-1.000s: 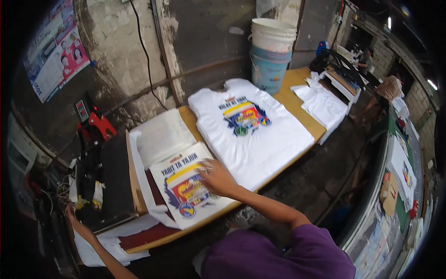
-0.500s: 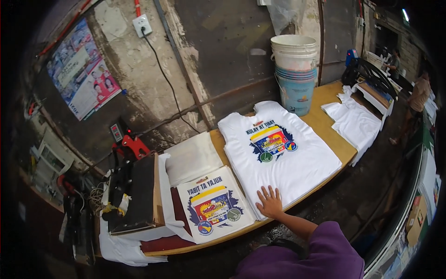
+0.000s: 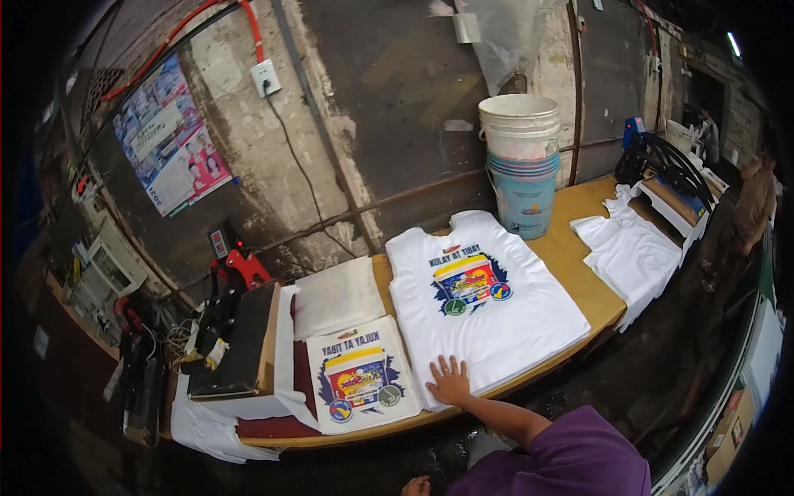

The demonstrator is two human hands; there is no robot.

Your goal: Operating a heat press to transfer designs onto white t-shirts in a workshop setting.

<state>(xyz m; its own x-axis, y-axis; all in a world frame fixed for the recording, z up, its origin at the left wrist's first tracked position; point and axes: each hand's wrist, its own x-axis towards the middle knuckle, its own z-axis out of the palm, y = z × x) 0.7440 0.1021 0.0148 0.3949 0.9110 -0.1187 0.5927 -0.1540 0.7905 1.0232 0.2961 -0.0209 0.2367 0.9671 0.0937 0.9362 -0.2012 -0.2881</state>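
Note:
My right hand (image 3: 449, 383) lies open, fingers spread, on the near left part of a stack of white T-shirts (image 3: 517, 347); the top shirt carries a colourful front print. Just left of it lies a pile of sheets (image 3: 318, 388) printed with a similar design in mirror image, with blank pale sheets (image 3: 335, 293) behind. My left hand (image 3: 416, 486) shows only partly at the lower edge below the table, fingers curled; whatever it holds, if anything, is hidden. A black heat press (image 3: 236, 335) with a red frame stands at the left end of the yellow table (image 3: 591, 306).
Stacked buckets (image 3: 518, 165) stand behind the shirts. Loose white shirts (image 3: 628, 252) and another press (image 3: 666, 161) are at the right. People (image 3: 753, 202) stand in the aisle beyond. A second bench (image 3: 761, 347) edges the right side; a dirty wall backs the table.
My right hand has moved right from the printed sheets onto the shirt stack. My left hand has left the press and hangs at the lower edge. The view has swung upward and left.

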